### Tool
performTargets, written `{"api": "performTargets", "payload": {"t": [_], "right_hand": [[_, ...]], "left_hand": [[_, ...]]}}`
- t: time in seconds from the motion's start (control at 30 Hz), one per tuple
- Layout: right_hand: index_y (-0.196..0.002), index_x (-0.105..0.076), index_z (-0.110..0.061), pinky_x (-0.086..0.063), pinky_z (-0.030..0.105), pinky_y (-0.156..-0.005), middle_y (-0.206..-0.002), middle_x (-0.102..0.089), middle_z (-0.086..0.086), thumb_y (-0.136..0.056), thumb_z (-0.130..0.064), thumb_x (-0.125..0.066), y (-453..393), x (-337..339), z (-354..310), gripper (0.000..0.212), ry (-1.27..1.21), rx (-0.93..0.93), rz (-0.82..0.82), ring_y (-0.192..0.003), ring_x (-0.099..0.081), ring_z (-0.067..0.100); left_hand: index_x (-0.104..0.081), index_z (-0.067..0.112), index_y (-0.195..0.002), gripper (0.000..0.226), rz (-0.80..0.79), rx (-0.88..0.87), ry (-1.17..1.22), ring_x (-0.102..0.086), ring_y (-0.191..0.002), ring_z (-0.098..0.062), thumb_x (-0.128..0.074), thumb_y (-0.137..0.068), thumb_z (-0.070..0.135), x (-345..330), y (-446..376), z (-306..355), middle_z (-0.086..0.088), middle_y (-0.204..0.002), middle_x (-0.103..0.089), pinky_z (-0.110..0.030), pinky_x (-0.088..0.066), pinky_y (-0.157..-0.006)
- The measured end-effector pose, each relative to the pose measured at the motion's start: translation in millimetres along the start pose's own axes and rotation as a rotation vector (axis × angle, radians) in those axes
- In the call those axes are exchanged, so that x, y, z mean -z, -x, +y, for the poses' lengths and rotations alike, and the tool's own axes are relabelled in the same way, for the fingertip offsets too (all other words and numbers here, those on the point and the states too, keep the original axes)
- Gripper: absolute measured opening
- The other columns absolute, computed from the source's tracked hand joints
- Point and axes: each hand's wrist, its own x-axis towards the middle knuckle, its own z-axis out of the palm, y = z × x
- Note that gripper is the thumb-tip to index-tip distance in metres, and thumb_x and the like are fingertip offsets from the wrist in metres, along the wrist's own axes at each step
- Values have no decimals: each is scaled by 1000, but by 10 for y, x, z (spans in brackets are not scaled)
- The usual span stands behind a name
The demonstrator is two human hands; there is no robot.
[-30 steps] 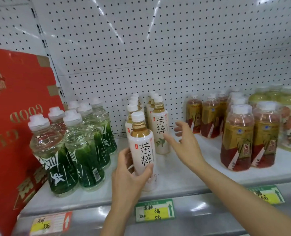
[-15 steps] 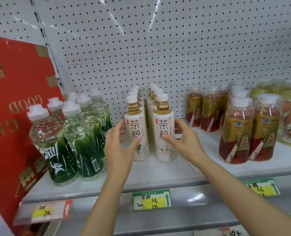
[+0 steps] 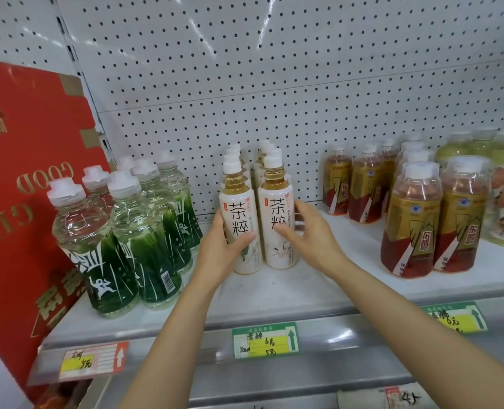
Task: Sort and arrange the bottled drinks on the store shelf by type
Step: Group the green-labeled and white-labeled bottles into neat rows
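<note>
Two white-label tea bottles w/ white caps and amber tea in the necks stand upright, side by side, at the front of two rows mid-shelf. Left hand point(image 3: 220, 250) grips the left tea bottle point(image 3: 239, 222), thumb across the label; right hand point(image 3: 311, 236) holds the right tea bottle point(image 3: 277, 219), fingers curled round it. Left of them, green bottles point(image 3: 144, 240), small gap between. Right of them a wider bare strip of shelf point(image 3: 318, 286), then red-gold bottles point(image 3: 413, 222). Bare shelf in front too, up to the lip.
</note>
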Motion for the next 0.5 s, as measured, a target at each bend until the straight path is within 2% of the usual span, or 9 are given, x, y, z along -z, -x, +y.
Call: {"api": "performTargets", "payload": {"t": [0.07,0.1,0.17,0.27,0.37,0.43,0.5], "right_hand": [[-154,-22,-28,-29,42,-117,-157,-29,-3,-79,-53,-73,5,17,10,94,-41,-55,5,-143,-28,15],[-156,-9,-30,-21,40,-117,-162,-16,-8,-76,-59,-71,8,36,-21,105,-132,-90,-26,-148,-17,12],[-156,4,-33,-14,38,-118,-164,-3,-14,-75,-70,-60,-30,30,-88,109,-402,-185,-107,-149,-8,8],[-155,-1,-40,-14,44,-122,-163,-7,-18,-70,-88,-48,-128,-104,-102,108,-559,-243,-164,-149,-12,7],[-153,-11,-44,-21,48,-120,-161,-20,-18,-72,-91,-42,-161,-201,4,98,-548,-234,-190,-147,-22,6],[-153,-23,-40,-24,40,-120,-157,-29,-16,-82,-85,-31,-187,-147,-33,85,-569,-222,-194,-144,-28,5],[-153,-28,-34,-19,34,-120,-158,-29,-13,-89,-77,-20,-274,-61,-53,78,-616,-216,-157,-145,-25,5]], "left_hand": [[-24,35,-156,101,-38,6,54,-51,-129,-8,-82,-74,44,29,-6,-2,14,-144,-53,-38,-44,-105],[-17,38,-157,115,-59,19,95,-48,-131,-8,-84,-65,52,48,-17,12,15,-148,-49,-41,-42,-107],[-15,40,-157,126,-102,73,192,-49,-134,-13,-84,-54,63,69,-70,66,11,-150,-49,-49,-40,-112],[-34,31,-152,102,-149,66,269,-58,-125,-14,-76,-64,58,19,-117,133,9,-137,-61,-50,-45,-108],[-43,30,-146,84,-161,35,282,-61,-121,-11,-74,-70,49,-39,-108,105,11,-131,-65,-45,-49,-104],[-43,30,-145,87,-158,41,278,-62,-120,-12,-75,-67,50,-30,-154,53,12,-129,-65,-42,-51,-100],[-36,31,-150,104,-132,51,285,-61,-122,-15,-78,-58,57,5,-236,28,9,-132,-64,-43,-51,-99]]}}
